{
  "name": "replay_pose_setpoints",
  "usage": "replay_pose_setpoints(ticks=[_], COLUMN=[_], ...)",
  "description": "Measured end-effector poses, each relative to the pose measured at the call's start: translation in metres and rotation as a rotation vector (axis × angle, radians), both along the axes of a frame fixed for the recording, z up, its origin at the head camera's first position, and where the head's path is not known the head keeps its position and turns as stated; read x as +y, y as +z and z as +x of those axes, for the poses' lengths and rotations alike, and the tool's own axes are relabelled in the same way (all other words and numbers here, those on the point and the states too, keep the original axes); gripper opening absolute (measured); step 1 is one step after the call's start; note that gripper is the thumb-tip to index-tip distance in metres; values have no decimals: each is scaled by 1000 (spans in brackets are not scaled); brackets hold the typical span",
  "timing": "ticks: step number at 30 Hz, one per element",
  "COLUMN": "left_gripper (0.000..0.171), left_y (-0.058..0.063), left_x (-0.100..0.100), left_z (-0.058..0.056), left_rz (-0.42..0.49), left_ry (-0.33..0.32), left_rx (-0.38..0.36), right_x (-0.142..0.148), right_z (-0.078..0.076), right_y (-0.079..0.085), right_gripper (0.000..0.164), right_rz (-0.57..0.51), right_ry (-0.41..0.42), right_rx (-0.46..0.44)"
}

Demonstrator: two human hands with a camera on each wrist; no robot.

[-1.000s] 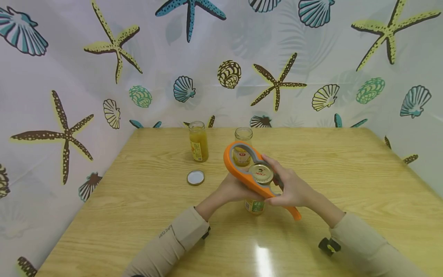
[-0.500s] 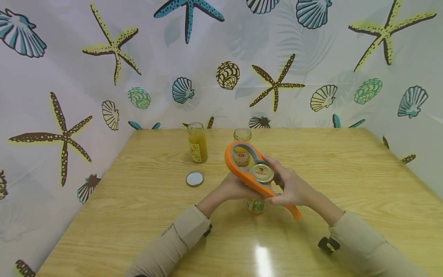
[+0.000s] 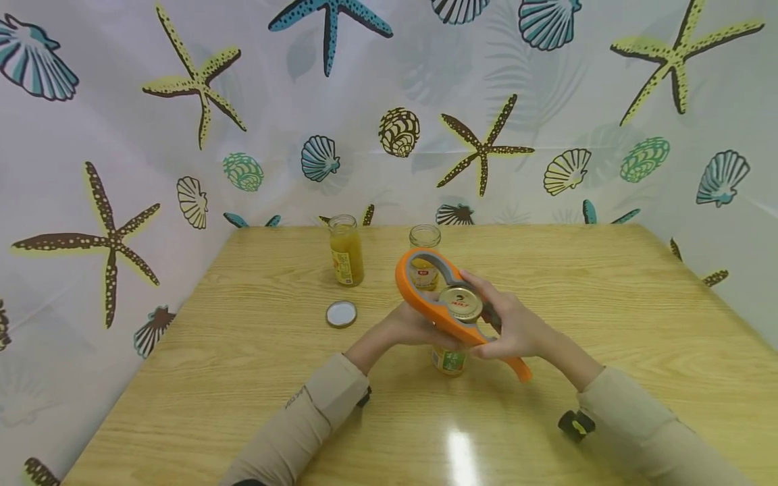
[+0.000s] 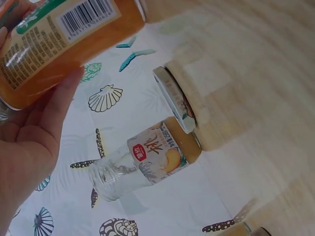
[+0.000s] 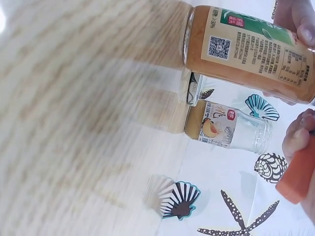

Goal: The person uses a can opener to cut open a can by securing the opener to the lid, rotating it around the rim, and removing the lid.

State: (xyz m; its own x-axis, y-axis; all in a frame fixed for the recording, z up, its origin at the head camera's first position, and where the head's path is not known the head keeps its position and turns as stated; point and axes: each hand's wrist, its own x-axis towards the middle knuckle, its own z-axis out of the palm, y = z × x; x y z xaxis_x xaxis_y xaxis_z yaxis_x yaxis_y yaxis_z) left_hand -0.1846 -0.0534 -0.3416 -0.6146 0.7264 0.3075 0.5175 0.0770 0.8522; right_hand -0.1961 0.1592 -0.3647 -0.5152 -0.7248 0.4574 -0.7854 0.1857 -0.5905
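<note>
A closed glass jar with orange contents and a gold lid stands upright near the table's middle. My left hand grips its body from the left; most of the jar is hidden under the tool and hands in the head view. Around the lid sits an orange-and-grey jar opener, lying level across the top. Its handles are squeezed in my right hand. In the left wrist view the held jar shows its barcode label, with my left fingers and palm against it.
Behind the hands stands an uncapped, partly filled jar, with a lid lying beside it in the left wrist view. Farther left is another uncapped jar of yellow contents. A lid lies white side up before it.
Almost nothing differs. The jar opener and right hand have shifted very slightly rightward, while both hands keep their hold; the whole head view has drifted a little.
</note>
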Motion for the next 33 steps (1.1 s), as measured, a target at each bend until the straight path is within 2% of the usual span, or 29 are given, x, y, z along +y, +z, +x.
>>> replay_pose_setpoints(ticks=[5,13,18,25,33], left_gripper=[59,53,50,56,61], left_y=[0,3,-1,-16,-19], left_x=[0,0,-1,1,1], left_z=[-5,-9,-17,-36,-41], left_rz=[-40,-112,-127,-162,-176], left_ry=[-73,-119,-174,-209,-240], left_rx=[5,5,-9,95,130], right_x=[2,4,6,8,8], right_z=[-1,-2,-2,-2,2], right_y=[1,0,1,2,7], right_gripper=[99,104,103,102,100], right_rz=[11,-22,0,33,47], right_ry=[2,49,45,18,8], right_rx=[-20,-67,-63,-40,-47])
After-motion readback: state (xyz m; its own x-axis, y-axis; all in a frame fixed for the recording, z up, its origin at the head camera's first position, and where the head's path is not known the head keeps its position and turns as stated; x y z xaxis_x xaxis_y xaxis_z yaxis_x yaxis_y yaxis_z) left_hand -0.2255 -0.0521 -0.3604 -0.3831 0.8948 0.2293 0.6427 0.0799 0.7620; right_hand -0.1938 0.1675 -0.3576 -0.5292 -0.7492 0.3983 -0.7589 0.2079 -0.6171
